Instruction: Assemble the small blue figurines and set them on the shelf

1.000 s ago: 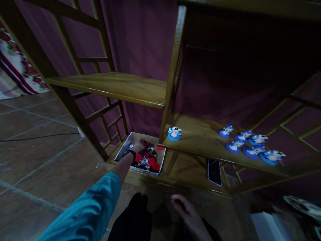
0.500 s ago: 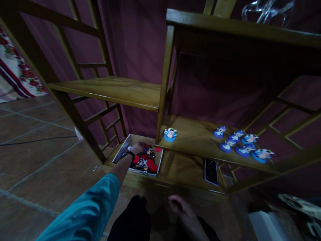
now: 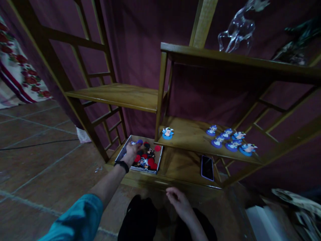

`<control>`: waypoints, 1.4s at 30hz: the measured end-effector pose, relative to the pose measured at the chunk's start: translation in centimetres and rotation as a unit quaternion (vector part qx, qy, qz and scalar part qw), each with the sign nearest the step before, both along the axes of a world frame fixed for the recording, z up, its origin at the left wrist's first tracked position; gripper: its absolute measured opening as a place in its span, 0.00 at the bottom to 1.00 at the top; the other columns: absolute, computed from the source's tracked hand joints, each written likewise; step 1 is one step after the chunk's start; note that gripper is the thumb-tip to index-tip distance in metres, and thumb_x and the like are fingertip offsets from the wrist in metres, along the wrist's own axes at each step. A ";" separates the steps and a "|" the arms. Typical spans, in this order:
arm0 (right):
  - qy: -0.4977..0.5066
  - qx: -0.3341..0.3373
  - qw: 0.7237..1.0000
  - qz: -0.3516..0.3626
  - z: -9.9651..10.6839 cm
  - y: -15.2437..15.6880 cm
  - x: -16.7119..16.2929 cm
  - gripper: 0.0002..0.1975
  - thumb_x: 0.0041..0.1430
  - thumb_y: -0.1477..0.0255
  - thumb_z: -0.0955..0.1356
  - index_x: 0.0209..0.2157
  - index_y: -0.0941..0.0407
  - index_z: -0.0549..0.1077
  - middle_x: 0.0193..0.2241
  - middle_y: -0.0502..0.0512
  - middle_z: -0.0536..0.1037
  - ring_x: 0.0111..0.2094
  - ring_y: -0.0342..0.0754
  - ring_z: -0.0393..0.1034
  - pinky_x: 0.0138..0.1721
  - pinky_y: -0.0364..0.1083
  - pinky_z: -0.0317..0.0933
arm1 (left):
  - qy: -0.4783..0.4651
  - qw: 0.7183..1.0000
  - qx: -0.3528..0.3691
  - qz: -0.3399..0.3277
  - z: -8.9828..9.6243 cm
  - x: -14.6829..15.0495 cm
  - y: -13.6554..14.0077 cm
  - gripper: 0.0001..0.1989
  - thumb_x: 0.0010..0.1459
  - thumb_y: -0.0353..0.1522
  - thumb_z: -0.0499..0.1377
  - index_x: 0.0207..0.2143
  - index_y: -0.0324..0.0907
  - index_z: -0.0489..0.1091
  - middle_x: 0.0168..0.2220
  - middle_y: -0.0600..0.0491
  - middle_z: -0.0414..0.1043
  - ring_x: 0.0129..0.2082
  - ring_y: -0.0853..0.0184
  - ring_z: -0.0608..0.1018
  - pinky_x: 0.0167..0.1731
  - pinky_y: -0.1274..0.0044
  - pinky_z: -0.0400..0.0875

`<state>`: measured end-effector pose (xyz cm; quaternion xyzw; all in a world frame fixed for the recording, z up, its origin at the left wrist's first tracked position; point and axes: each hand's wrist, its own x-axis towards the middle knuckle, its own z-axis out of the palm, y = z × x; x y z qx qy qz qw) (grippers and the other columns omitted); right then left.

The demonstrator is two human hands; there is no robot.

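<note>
My left hand, with a dark band on its wrist, reaches into a shallow white-rimmed box. Its fingers are closed on a small figurine with a purple base, partly hidden by the hand. Below and beside it in the box lie jumbled figurines with red and dark round bases. In front of the shelf unit, over my knees, my right hand hangs with loosely bent fingers and nothing visible in it. A pink-and-blue figurine on a blue base stands on the shelf above the box.
Several blue and purple figurines stand on the right of the wooden shelf. A phone lies on the board below. A clear glass animal stands on the upper shelf. A divider post rises by the box.
My left hand has shifted left and drawn back slightly inside the box, and a purple-based figurine now shows at its fingers. The view has tilted up, revealing more of the glass animal.
</note>
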<state>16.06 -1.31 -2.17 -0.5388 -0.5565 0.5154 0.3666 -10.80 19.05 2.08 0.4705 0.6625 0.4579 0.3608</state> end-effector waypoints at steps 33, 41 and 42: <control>0.392 -0.078 0.904 -0.153 1.3 -1.7 0.8 0.16 0.36 0.72 0.75 0.31 0.58 0.76 0.34 0.56 0.79 0.39 0.51 0.73 0.45 0.53 0.65 | -0.471 0.870 -0.117 -0.088 -0.2 12.1 -18.9 0.12 0.40 0.17 0.62 0.26 0.39 0.68 0.28 0.51 0.73 0.30 0.69 0.76 0.32 0.78 0.71; 0.300 -0.052 0.933 -0.190 -0.2 -0.6 -0.4 0.12 0.38 0.68 0.73 0.28 0.57 0.75 0.31 0.53 0.79 0.35 0.48 0.73 0.40 0.50 0.67 | -0.479 0.868 -0.094 -0.094 -0.9 11.7 -18.4 0.12 0.48 0.19 0.58 0.36 0.37 0.69 0.35 0.46 0.74 0.36 0.66 0.77 0.39 0.74 0.72; 0.297 -0.045 0.934 -0.193 -0.3 -0.5 -0.6 0.12 0.40 0.67 0.72 0.28 0.57 0.75 0.32 0.53 0.78 0.35 0.48 0.72 0.39 0.50 0.67 | -0.460 0.879 -0.080 -0.099 -1.2 11.8 -18.5 0.13 0.48 0.20 0.60 0.38 0.37 0.68 0.36 0.46 0.74 0.37 0.66 0.77 0.40 0.74 0.71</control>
